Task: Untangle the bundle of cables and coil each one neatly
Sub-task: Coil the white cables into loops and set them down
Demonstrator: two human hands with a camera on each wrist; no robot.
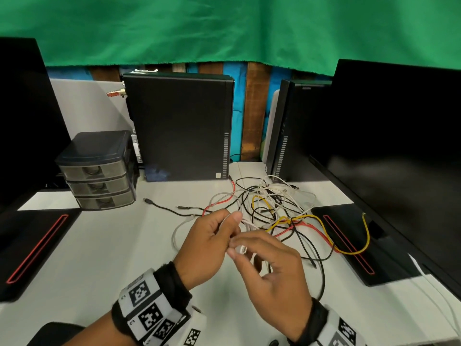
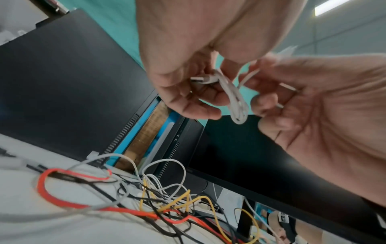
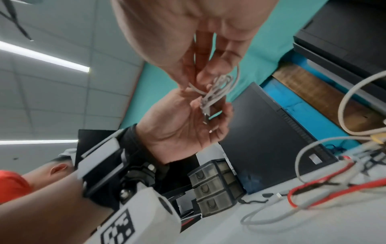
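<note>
While both my hands, the left hand (image 1: 204, 243) and right hand (image 1: 272, 265), pinch the small white cable (image 2: 234, 99) coil at frame centre above the tabletop (image 1: 112, 250), I should keep its loops even and feed slack gently from the tangled bundle (image 1: 272, 208) just beyond.

My left hand (image 1: 208, 245) and my right hand (image 1: 272, 265) pinching a white cable (image 1: 178, 229) above the table (image 1: 112, 245), tangled cable bundle (image 1: 272, 206) just behind, drawer unit (image 1: 98, 171) at left

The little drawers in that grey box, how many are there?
3, stacked: top drawer, middle drawer, bottom drawer, in the drawer box left of the cables.
</note>
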